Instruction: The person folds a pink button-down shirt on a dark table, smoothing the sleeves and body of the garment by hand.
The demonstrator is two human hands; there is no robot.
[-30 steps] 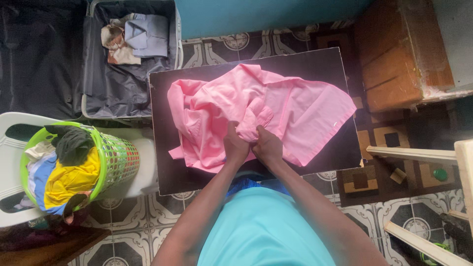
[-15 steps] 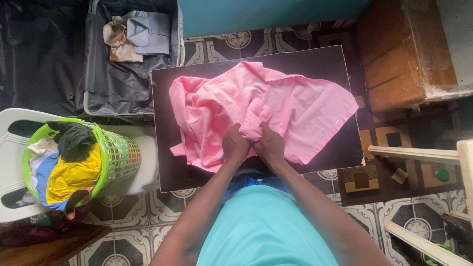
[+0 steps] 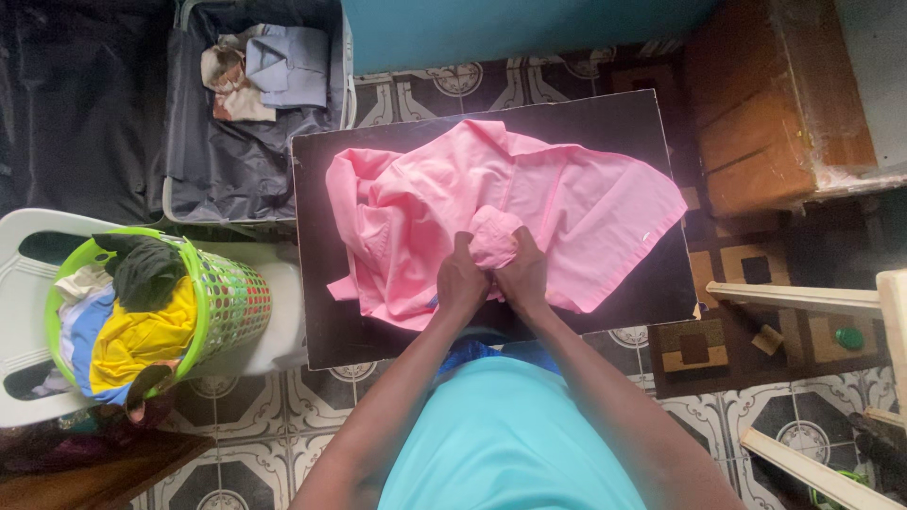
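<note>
A crumpled pink shirt (image 3: 557,198) lies spread over a small dark table (image 3: 316,312). My left hand (image 3: 460,283) and my right hand (image 3: 524,276) meet at the shirt's near middle. Both pinch a bunched fold of the pink cloth between them, lifted slightly off the tabletop. The rest of the shirt fans out to the left and right, one corner reaching the table's right edge.
A green mesh basket (image 3: 231,302) full of mixed clothes sits on a white plastic chair (image 3: 28,246) at the left. An open grey suitcase (image 3: 227,161) with folded clothes (image 3: 283,61) lies beyond it. A wooden cabinet (image 3: 765,104) stands at the right, wooden slats (image 3: 794,297) below it.
My hands have gathered more of the pink cloth into a raised bunch between them. The shirt has hardly shifted on the table.
</note>
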